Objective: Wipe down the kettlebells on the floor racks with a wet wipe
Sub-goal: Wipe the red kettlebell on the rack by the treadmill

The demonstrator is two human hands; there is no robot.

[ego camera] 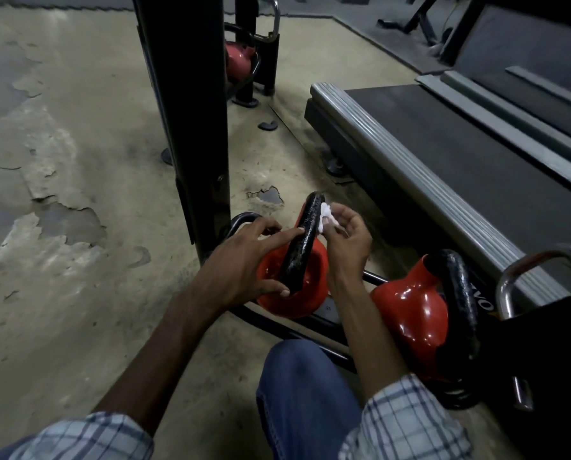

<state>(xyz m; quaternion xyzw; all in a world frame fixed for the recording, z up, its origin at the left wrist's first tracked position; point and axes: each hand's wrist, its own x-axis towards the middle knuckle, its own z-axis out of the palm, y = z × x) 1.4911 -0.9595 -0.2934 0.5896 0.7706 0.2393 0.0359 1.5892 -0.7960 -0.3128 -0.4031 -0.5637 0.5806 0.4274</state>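
Treadmill (443, 167) crowds my right. Near kettlebell (315, 260) sits in the floor rack (274, 323), second kettlebell (416, 307) just beside it. Left grip (244, 263) is open-fingered, bracing the black handle (305, 240). Right grip (347, 240) pinches the wipe (327, 219) against the handle's top. I'd hold that brace, drag the wipe full length, then do the red body.

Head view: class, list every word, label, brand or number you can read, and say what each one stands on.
"VO": white letters on a black panel beside the right kettlebell; the rest of the word is hidden.
Nothing readable shows on the left kettlebell, the wipe or the treadmill.
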